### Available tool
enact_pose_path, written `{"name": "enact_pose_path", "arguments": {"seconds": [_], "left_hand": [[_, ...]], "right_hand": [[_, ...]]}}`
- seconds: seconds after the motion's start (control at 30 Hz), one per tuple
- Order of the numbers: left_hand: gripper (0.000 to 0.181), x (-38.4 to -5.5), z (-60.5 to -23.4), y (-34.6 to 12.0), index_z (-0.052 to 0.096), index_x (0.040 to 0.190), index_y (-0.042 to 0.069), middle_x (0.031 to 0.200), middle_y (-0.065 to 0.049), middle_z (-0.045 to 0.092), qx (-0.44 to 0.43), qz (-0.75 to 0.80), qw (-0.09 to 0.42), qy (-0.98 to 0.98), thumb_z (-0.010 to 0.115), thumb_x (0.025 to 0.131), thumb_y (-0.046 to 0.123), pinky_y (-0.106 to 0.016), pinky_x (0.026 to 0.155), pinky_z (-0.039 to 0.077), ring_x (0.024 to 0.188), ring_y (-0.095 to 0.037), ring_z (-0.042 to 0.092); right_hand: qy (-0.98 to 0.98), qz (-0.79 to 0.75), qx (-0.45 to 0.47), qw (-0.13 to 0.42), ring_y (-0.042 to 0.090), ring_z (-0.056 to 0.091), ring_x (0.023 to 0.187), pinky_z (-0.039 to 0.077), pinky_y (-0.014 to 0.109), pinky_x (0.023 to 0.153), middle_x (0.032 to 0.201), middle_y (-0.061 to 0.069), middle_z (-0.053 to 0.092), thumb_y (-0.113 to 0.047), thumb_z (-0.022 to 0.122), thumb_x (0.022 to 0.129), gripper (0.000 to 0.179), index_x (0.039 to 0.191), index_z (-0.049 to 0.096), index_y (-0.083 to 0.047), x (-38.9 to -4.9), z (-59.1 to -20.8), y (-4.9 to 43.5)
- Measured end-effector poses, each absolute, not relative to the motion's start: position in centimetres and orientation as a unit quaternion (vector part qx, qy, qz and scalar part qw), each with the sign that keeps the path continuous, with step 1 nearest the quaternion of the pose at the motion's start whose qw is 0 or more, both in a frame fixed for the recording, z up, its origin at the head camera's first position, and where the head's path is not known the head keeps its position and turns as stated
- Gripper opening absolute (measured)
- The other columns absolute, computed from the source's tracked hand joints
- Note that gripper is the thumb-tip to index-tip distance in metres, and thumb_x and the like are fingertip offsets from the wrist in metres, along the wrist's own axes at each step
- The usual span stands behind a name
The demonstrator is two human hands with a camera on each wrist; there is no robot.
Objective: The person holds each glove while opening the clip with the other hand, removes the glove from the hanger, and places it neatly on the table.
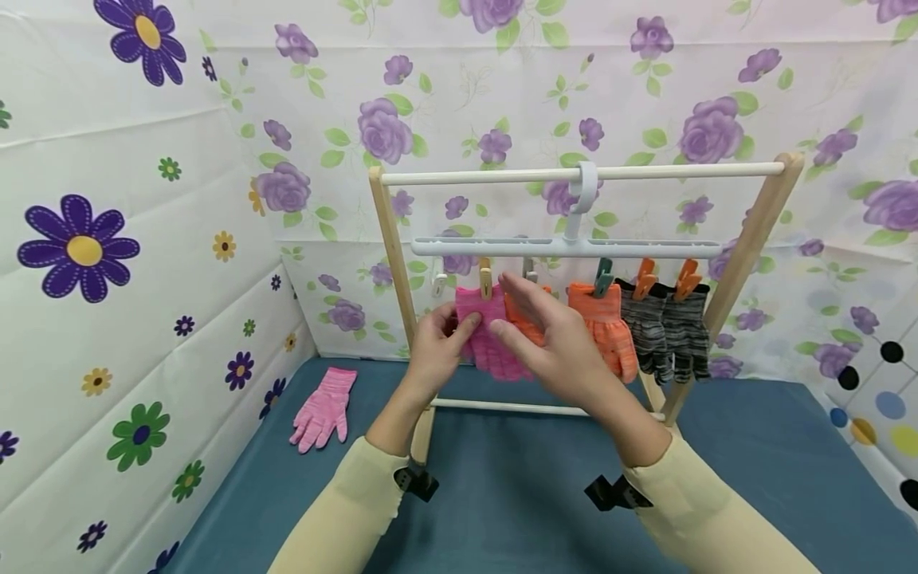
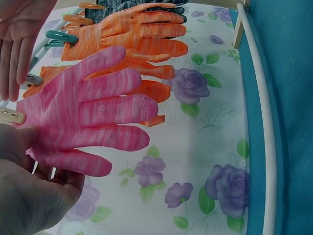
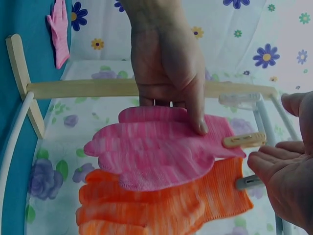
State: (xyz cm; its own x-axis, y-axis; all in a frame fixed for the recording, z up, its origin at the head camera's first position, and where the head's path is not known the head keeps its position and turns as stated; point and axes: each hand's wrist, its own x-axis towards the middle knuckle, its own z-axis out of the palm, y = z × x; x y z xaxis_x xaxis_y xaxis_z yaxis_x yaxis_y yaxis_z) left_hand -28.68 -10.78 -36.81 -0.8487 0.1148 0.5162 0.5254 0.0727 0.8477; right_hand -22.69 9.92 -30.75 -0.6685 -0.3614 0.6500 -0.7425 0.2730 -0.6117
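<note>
A pink knit glove (image 1: 495, 360) hangs fingers down from a yellow clothespin (image 1: 485, 281) on the white hanger (image 1: 495, 247). My left hand (image 1: 434, 351) pinches the glove's left edge, thumb (image 3: 198, 120) in front and fingers behind. On the other side my right hand (image 1: 559, 343) is held with straight fingers, close to the cuff and clothespin. In the right wrist view its fingers (image 3: 266, 161) hold nothing. Behind the pink glove is an orange glove (image 2: 159, 90) on a grey clothespin (image 3: 248, 182), partly hidden by the right hand in the head view.
Another orange glove (image 1: 601, 319) hangs from a green clothespin (image 1: 603, 277), with dark grey gloves (image 1: 688, 335) on orange clothespins further right. A white clothespin (image 1: 439, 284) hangs at the left. The wooden rack (image 1: 394, 247) stands on a blue surface, where a second pink glove (image 1: 324, 410) lies.
</note>
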Motion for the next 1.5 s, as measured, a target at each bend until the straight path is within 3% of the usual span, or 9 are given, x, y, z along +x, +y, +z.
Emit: {"name": "enact_pose_path", "arguments": {"seconds": [0.23, 0.6, 0.67, 0.83, 0.9, 1.0, 1.13, 1.3, 1.5], "left_hand": [[0.025, -28.4, -36.7, -11.0, 0.071, 0.118, -0.001, 0.095, -0.018, 0.068, -0.224, -0.643, 0.15, -0.716, 0.065, 0.109, 0.021, -0.034, 0.067, 0.051, 0.081, -0.023, 0.059], [0.025, -28.1, -36.6, -11.5, 0.07, 0.114, 0.0, 0.09, -0.014, 0.065, -0.238, -0.637, 0.125, -0.723, 0.062, 0.11, 0.023, -0.028, 0.064, 0.047, 0.077, -0.021, 0.056], [0.024, -28.1, -36.6, -11.6, 0.07, 0.114, 0.0, 0.09, -0.014, 0.065, -0.239, -0.637, 0.122, -0.722, 0.062, 0.11, 0.023, -0.028, 0.064, 0.047, 0.077, -0.021, 0.056], [0.024, -27.8, -36.5, -11.6, 0.07, 0.114, -0.001, 0.091, -0.015, 0.066, -0.239, -0.644, 0.114, -0.718, 0.061, 0.111, 0.021, -0.028, 0.064, 0.048, 0.077, -0.02, 0.057], [0.024, -27.7, -36.5, -11.6, 0.07, 0.114, -0.001, 0.091, -0.015, 0.065, -0.239, -0.646, 0.11, -0.717, 0.061, 0.111, 0.021, -0.027, 0.063, 0.048, 0.077, -0.02, 0.057], [0.025, -27.6, -36.6, -11.6, 0.07, 0.114, 0.0, 0.09, -0.015, 0.065, -0.242, -0.646, 0.104, -0.717, 0.061, 0.111, 0.022, -0.027, 0.063, 0.047, 0.076, -0.02, 0.056], [0.026, -27.5, -36.8, -11.6, 0.07, 0.115, 0.0, 0.089, -0.015, 0.065, -0.248, -0.643, 0.097, -0.718, 0.06, 0.112, 0.024, -0.028, 0.061, 0.046, 0.075, -0.021, 0.056], [0.026, -27.4, -36.9, -11.6, 0.07, 0.117, 0.0, 0.089, -0.014, 0.065, -0.25, -0.642, 0.097, -0.718, 0.06, 0.111, 0.024, -0.028, 0.06, 0.048, 0.075, -0.021, 0.058], [0.026, -27.4, -37.1, -11.6, 0.07, 0.119, 0.0, 0.091, -0.013, 0.067, -0.24, -0.644, 0.105, -0.719, 0.061, 0.111, 0.023, -0.028, 0.062, 0.05, 0.077, -0.02, 0.061]], "right_hand": [[-0.784, 0.487, 0.334, 0.191, 0.022, 0.04, 0.152, 0.04, 0.043, 0.117, 0.167, 0.01, 0.04, -0.024, 0.068, 0.107, 0.067, 0.164, 0.037, -0.005, -23.4, -30.0, 8.6], [-0.804, 0.48, 0.291, 0.197, 0.029, 0.041, 0.152, 0.041, 0.05, 0.116, 0.166, 0.013, 0.041, -0.032, 0.063, 0.109, 0.068, 0.163, 0.036, -0.001, -24.3, -29.4, 7.0], [-0.813, 0.471, 0.276, 0.202, 0.034, 0.064, 0.127, 0.051, 0.049, 0.107, 0.154, 0.017, 0.054, -0.034, 0.062, 0.11, 0.068, 0.163, 0.036, -0.002, -24.4, -29.2, 6.7], [-0.829, 0.453, 0.249, 0.216, 0.035, 0.066, 0.12, 0.052, 0.05, 0.103, 0.149, 0.018, 0.057, -0.032, 0.061, 0.11, 0.064, 0.162, 0.039, -0.002, -24.7, -29.0, 6.1], [-0.828, 0.455, 0.244, 0.22, 0.032, 0.051, 0.143, 0.046, 0.052, 0.113, 0.159, 0.015, 0.05, -0.031, 0.061, 0.111, 0.061, 0.161, 0.042, -0.002, -24.9, -29.0, 5.9], [-0.821, 0.472, 0.236, 0.218, 0.031, 0.056, 0.139, 0.048, 0.051, 0.111, 0.156, 0.014, 0.054, -0.03, 0.06, 0.111, 0.057, 0.159, 0.046, -0.004, -25.1, -29.1, 5.8], [-0.807, 0.502, 0.226, 0.212, 0.025, 0.065, 0.124, 0.054, 0.048, 0.103, 0.141, 0.011, 0.066, -0.03, 0.059, 0.112, 0.05, 0.156, 0.052, -0.009, -25.5, -29.2, 5.5], [-0.783, 0.533, 0.23, 0.223, 0.022, 0.063, 0.082, 0.053, 0.035, 0.071, 0.098, 0.008, 0.071, -0.025, 0.058, 0.112, 0.031, 0.135, 0.067, -0.006, -25.9, -29.2, 5.3], [-0.76, 0.558, 0.241, 0.229, 0.02, 0.067, 0.085, 0.054, 0.032, 0.077, 0.1, 0.01, 0.074, -0.021, 0.061, 0.111, 0.023, 0.12, 0.071, -0.002, -26.2, -29.4, 5.2]]}}
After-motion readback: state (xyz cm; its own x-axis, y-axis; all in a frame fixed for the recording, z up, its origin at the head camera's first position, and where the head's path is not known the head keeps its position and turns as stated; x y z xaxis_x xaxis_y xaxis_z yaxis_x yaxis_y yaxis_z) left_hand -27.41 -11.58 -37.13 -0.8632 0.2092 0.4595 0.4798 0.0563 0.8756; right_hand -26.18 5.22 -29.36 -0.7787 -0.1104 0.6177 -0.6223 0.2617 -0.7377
